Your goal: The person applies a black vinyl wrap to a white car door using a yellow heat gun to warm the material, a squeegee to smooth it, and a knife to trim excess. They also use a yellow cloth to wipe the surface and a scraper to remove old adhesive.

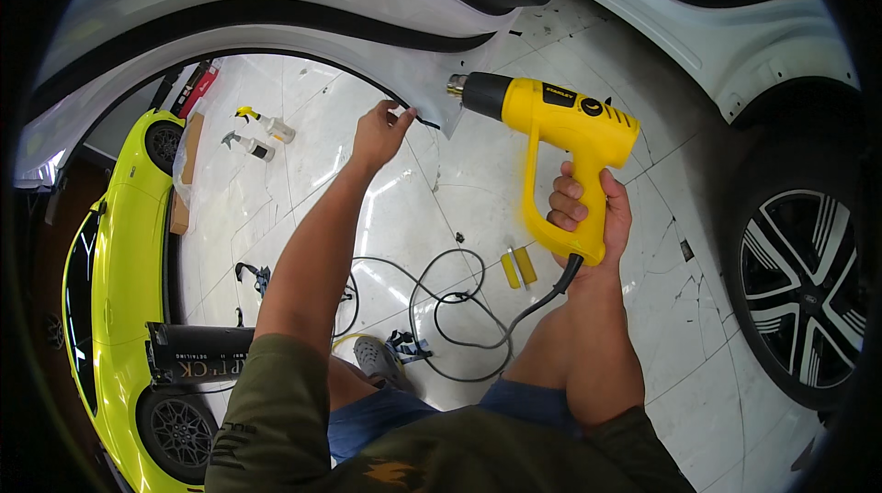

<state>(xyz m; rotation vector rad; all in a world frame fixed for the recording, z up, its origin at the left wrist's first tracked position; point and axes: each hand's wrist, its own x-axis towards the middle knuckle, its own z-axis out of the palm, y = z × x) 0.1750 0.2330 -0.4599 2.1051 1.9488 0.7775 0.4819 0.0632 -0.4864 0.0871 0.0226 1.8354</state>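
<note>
My right hand is wrapped round the handle of a yellow and black heat gun. Its metal nozzle points left, at the corner of a white car panel. Beside that corner, my left hand is closed in a pinch on a thin black edge strip, which runs along the panel's lower edge. A piece of clear film hangs near the corner, just below the nozzle. From the gun's handle a black cord drops and loops over the floor.
A lime-yellow car stands at the left, with two spray bottles on the tiled floor nearby. A car wheel is at the right. Yellow pads lie below the gun. A black printed bag or box sits by my left arm.
</note>
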